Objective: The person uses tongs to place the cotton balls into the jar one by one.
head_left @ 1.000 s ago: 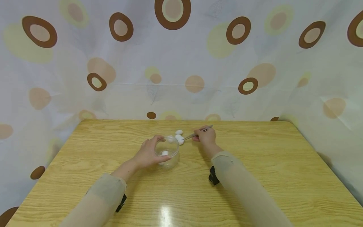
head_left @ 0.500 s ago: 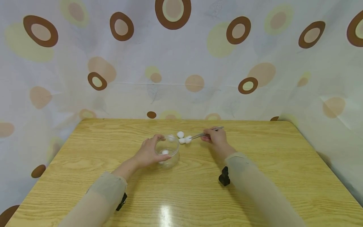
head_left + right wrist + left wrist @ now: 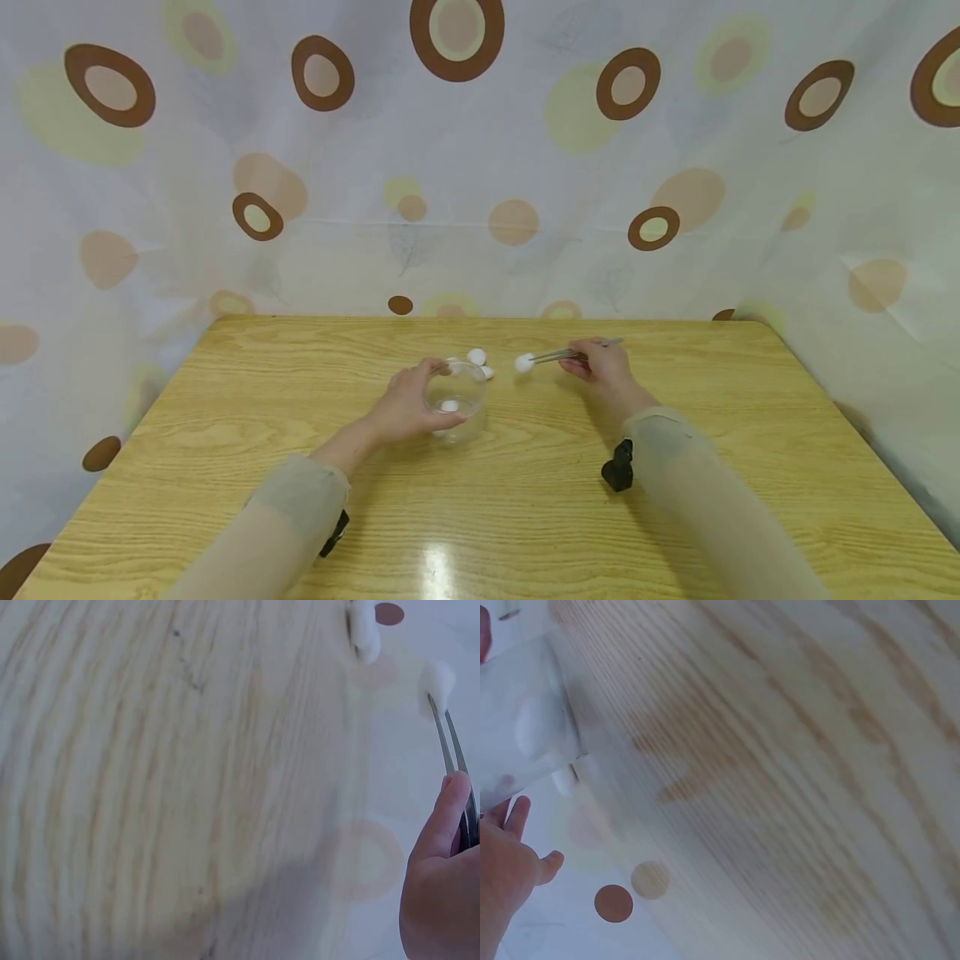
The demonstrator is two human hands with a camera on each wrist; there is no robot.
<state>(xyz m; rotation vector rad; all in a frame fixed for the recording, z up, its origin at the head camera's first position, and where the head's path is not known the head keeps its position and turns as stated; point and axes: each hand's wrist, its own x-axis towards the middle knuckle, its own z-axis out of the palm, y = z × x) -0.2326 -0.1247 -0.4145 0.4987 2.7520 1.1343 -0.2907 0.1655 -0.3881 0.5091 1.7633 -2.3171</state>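
- A pale curtain hangs behind everything, printed with brown rings and with peach and yellow rounds.
- In front of it is a wide table with a yellowish wood grain and a patch of light shining at its near edge.
- Two beige sleeves reach in from the bottom, one on each side, each with a small black device at the wrist.
- The left hand is spread partway open around a jar, thumb on the near side and fingers on the far side, gripping it.
- The right hand, right of the jar, is closed in a pinch on a pair of tweezers, fingers and thumb together.
- The clear, round jar is near the middle of the table, its mouth facing up. At least one white ball is inside, low down.
- The slim metal tweezers point left, their two tips at a soft white ball.
- That held ball is right of the jar, apart from it.
- More loose balls lie close together on the table, just beyond the jar; one is partly hidden by the left fingers.
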